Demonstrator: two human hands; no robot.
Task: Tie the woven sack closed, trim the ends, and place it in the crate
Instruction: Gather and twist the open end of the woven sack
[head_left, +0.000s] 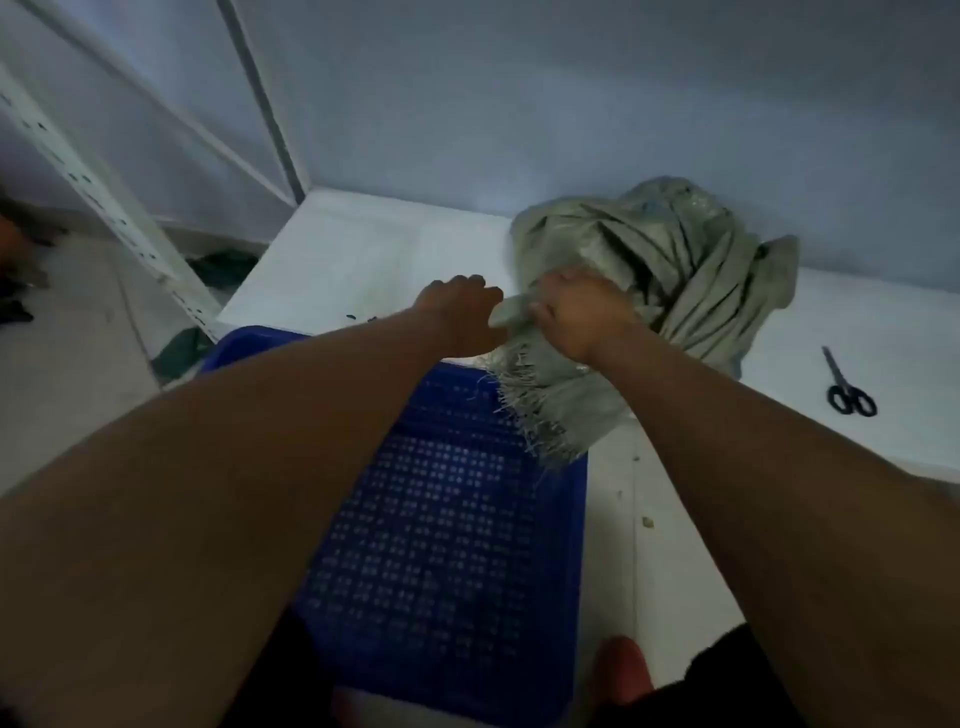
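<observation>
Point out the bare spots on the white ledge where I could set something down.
Widest bare patch: the white ledge left of the woven sack, between the back wall and the blue crate. A narrower strip separates sack and scissors. Crowded: left hand and right hand at the sack's neck, frayed ends draping over the crate's corner.

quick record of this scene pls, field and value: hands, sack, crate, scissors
left hand: seems to grip the sack's twisted end
right hand: grips the bunched neck
woven sack: on the white ledge, frayed end hanging over the crate rim
crate: blue, perforated, below the hands
scissors: lying on the ledge, right of the sack, untouched
stage: sack not yet in crate
</observation>
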